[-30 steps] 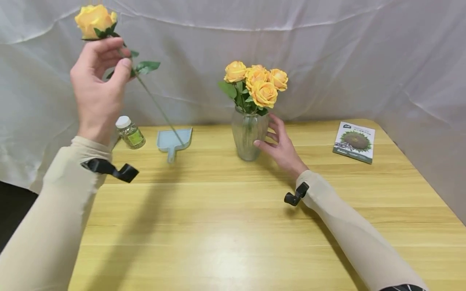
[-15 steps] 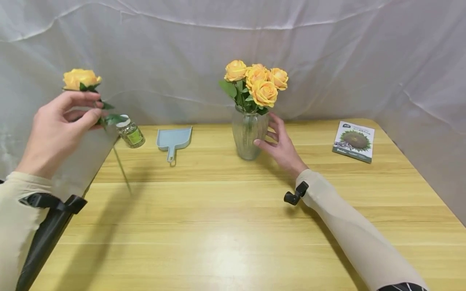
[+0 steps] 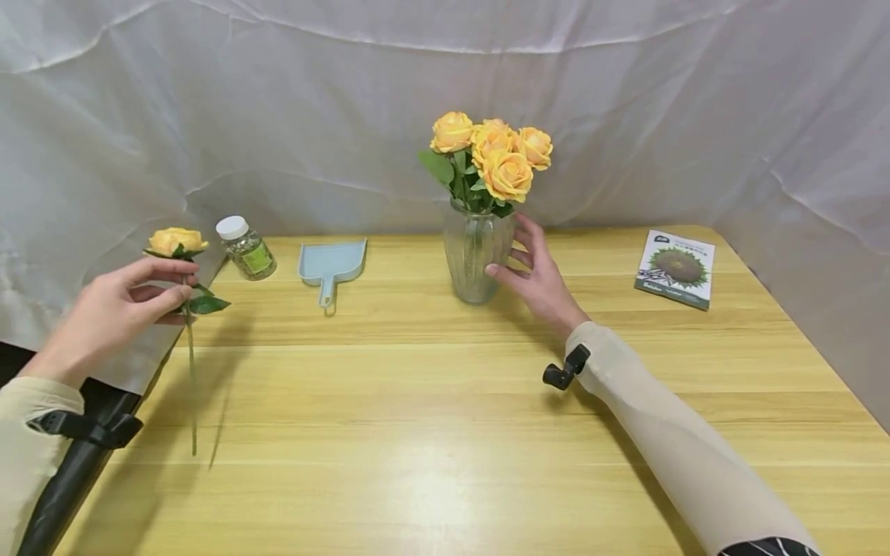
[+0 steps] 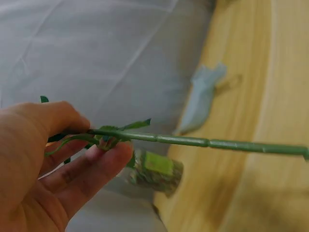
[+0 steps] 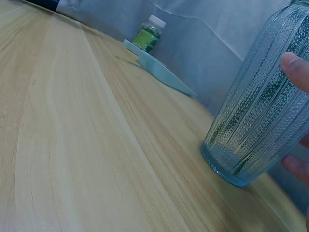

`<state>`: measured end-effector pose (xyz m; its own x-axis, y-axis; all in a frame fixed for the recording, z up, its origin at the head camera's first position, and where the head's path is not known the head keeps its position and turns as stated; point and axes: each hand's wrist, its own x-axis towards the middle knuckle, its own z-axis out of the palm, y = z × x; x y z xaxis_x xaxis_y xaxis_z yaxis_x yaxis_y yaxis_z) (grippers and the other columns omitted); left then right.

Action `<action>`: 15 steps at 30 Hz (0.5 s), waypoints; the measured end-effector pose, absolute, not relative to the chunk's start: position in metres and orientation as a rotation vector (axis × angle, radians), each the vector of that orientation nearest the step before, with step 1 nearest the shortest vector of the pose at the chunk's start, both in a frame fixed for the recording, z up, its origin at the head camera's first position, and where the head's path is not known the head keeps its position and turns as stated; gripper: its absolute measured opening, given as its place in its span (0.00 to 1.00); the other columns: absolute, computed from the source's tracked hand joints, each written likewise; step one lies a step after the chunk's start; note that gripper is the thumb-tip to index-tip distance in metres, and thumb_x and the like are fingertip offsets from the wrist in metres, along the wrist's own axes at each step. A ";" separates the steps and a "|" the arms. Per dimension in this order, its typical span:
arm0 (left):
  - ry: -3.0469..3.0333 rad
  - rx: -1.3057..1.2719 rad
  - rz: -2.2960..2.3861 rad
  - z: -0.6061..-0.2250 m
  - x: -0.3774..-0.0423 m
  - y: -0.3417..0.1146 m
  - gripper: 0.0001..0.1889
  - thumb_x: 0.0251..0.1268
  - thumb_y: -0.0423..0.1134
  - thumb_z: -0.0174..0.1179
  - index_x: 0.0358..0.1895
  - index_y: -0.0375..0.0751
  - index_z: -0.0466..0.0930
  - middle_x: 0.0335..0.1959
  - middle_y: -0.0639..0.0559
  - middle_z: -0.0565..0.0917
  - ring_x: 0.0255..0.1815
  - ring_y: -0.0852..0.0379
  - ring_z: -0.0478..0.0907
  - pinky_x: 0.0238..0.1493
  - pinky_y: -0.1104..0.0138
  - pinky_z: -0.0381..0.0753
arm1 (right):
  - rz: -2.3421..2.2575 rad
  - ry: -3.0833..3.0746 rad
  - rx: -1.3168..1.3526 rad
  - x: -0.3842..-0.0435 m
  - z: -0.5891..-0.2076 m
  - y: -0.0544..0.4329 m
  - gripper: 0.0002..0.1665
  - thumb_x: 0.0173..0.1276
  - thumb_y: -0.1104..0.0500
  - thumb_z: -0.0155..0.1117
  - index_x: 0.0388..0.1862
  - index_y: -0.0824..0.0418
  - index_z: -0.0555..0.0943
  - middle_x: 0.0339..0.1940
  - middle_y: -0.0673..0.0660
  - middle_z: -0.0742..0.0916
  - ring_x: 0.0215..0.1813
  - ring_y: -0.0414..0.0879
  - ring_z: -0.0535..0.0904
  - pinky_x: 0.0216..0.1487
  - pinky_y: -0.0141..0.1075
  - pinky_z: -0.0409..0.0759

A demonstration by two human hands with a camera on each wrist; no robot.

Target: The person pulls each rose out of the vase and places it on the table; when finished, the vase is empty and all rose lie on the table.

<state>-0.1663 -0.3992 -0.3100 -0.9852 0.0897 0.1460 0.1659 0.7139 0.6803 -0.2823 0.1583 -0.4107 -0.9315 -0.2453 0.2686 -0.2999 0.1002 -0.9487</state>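
A small staged recording set is suggested, since pale, creased cloth (image 3: 334, 85) is hung behind and at both sides of a wood-grained table (image 3: 389, 401), and black camera mounts (image 3: 579, 361) are strapped over the sleeves (image 3: 674, 428). A homely touch is given by a glass vase (image 3: 469, 255), a lidded jar (image 3: 249, 252) and a blue dustpan (image 3: 331, 261).

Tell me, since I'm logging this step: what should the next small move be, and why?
Probably lower the rose onto the table: the left hand, pinching its stem, has come down over the last second, while the right hand stays on the vase.
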 end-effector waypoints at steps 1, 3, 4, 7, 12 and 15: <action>-2.807 -0.240 -1.166 -0.315 -0.167 -0.402 0.16 0.84 0.33 0.60 0.63 0.60 0.80 0.48 0.85 0.83 0.40 0.79 0.87 0.37 0.76 0.89 | 2.001 -2.296 0.568 -0.282 -0.411 0.159 0.60 0.76 0.58 0.75 0.92 0.42 0.46 0.88 0.59 0.65 0.85 0.61 0.67 0.84 0.60 0.69; -2.806 -0.291 -1.219 -0.325 -0.167 -0.407 0.19 0.83 0.30 0.60 0.61 0.63 0.81 0.48 0.84 0.85 0.40 0.77 0.87 0.37 0.76 0.89 | 2.006 -2.291 0.567 -0.282 -0.411 0.159 0.59 0.76 0.59 0.74 0.92 0.42 0.46 0.88 0.59 0.65 0.85 0.61 0.68 0.84 0.60 0.69; -2.815 -0.301 -1.211 -0.331 -0.167 -0.409 0.20 0.82 0.30 0.61 0.61 0.65 0.81 0.48 0.84 0.85 0.40 0.77 0.86 0.38 0.77 0.88 | 2.006 -2.287 0.567 -0.283 -0.411 0.159 0.59 0.76 0.59 0.74 0.92 0.43 0.47 0.88 0.59 0.65 0.84 0.61 0.68 0.84 0.60 0.70; -2.848 -0.286 -1.199 -0.346 -0.164 -0.416 0.19 0.83 0.32 0.61 0.61 0.67 0.81 0.49 0.85 0.85 0.40 0.75 0.86 0.39 0.78 0.85 | 2.006 -2.285 0.572 -0.284 -0.412 0.158 0.58 0.76 0.60 0.73 0.91 0.42 0.47 0.87 0.60 0.66 0.84 0.61 0.69 0.83 0.60 0.71; -2.864 -0.257 -1.303 -0.371 -0.162 -0.425 0.17 0.84 0.34 0.60 0.65 0.62 0.82 0.52 0.83 0.85 0.44 0.74 0.85 0.41 0.77 0.86 | 2.002 -2.286 0.584 -0.285 -0.413 0.157 0.58 0.76 0.60 0.74 0.91 0.41 0.48 0.87 0.60 0.66 0.84 0.61 0.69 0.83 0.60 0.71; -2.859 -0.253 -1.365 -0.385 -0.163 -0.428 0.16 0.84 0.34 0.61 0.67 0.54 0.81 0.53 0.81 0.86 0.46 0.74 0.85 0.42 0.75 0.87 | 1.997 -2.286 0.578 -0.285 -0.413 0.158 0.58 0.76 0.59 0.74 0.91 0.40 0.48 0.88 0.59 0.66 0.84 0.61 0.69 0.83 0.60 0.70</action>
